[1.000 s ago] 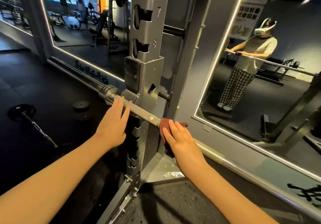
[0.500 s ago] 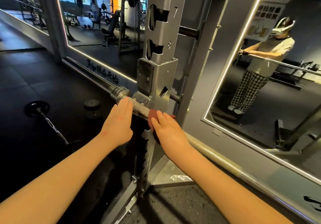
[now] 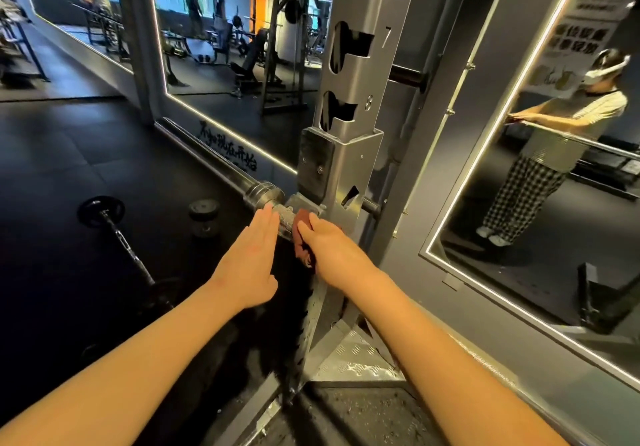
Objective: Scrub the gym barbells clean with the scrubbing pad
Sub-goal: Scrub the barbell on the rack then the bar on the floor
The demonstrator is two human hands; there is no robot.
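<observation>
A steel barbell (image 3: 221,165) lies in the hook of a grey rack upright (image 3: 349,127), its sleeve running off to the upper left. A short knurled stretch of the bar shows between my hands. My left hand (image 3: 251,258) rests flat on the bar beside the collar, fingers straight and together. My right hand (image 3: 332,248) holds a reddish-brown scrubbing pad (image 3: 302,220) wrapped over the bar right at the hook. Most of the pad is hidden under my fingers, with a dark flap hanging below the bar.
A short loaded bar (image 3: 121,234) and a small dumbbell (image 3: 203,215) lie on the black rubber floor at left. Mirrors (image 3: 540,182) line the wall behind the rack and reflect a person holding the bar. The rack's checker-plate foot (image 3: 356,359) sits below my right forearm.
My right hand has slid the pad left along the bar, from well right of the upright to the hook, closing the gap to my left hand. The camera has moved closer.
</observation>
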